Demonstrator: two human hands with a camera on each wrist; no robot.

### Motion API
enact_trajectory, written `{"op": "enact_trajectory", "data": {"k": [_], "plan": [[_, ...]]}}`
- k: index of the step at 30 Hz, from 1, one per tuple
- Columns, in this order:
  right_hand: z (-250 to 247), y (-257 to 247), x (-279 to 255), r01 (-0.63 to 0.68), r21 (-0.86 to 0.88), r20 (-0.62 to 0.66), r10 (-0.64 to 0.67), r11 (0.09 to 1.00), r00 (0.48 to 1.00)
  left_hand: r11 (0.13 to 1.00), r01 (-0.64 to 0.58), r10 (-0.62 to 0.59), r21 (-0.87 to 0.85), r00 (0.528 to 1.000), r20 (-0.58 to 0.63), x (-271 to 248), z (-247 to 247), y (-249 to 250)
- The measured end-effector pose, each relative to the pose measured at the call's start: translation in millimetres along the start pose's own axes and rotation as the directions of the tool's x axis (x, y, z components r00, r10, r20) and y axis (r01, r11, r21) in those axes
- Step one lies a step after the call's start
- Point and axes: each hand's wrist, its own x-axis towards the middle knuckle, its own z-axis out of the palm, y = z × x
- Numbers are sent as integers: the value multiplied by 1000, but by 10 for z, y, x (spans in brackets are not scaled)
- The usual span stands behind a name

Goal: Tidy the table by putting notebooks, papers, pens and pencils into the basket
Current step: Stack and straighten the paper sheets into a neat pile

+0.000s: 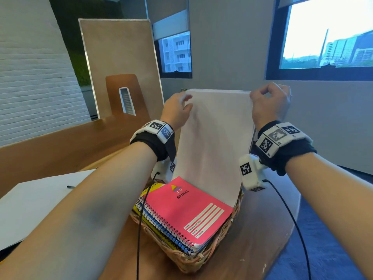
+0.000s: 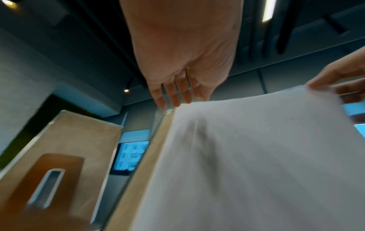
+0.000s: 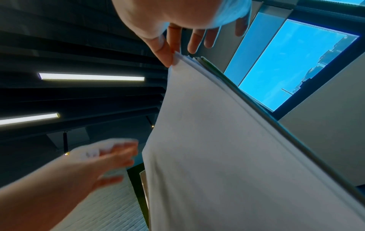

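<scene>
A woven basket (image 1: pixel 193 261) on the table holds a pink spiral notebook (image 1: pixel 187 211) on top of blue and yellow ones. A stack of white papers (image 1: pixel 214 138) (image 2: pixel 256 156) (image 3: pixel 217 140) stands upright at the basket's far side. My right hand (image 1: pixel 268 104) (image 3: pixel 173 43) pinches their top right corner between thumb and forefinger. My left hand (image 1: pixel 178 110) (image 2: pixel 171 93) is at the top left corner, blurred, with its fingers straight against the edge. A thin dark-edged cover (image 3: pixel 256 106) lies behind the sheets.
At the left of the wooden table (image 1: pixel 262 229) lies a white sheet (image 1: pixel 30 203) with a black pen (image 1: pixel 70 186) on it. A brown chair back (image 1: pixel 125 93) and a leaning board (image 1: pixel 119 47) stand beyond. The table's edge and blue carpet lie to the right.
</scene>
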Motion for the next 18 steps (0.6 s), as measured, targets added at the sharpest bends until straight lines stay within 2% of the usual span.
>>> {"op": "enact_trajectory", "data": {"k": [2,6,10,14,18], "plan": [[11,14,10,-27,35,21,26,999,999,990,-140,140,7,990,-3,74,44,195],[46,100,11,-53,145,31,49,988,998,932,-361,362,-41,931,44,168,228,557],[63,185,-19,-39,179,2,39,983,999,920,-369,384,-130,915,124,208,415,692],[40,234,-25,-44,210,-11,48,977,999,913,-370,387,-173,919,77,250,444,752],[16,254,-25,-20,208,1,20,978,1000,918,-314,338,-241,939,66,265,425,785]]}}
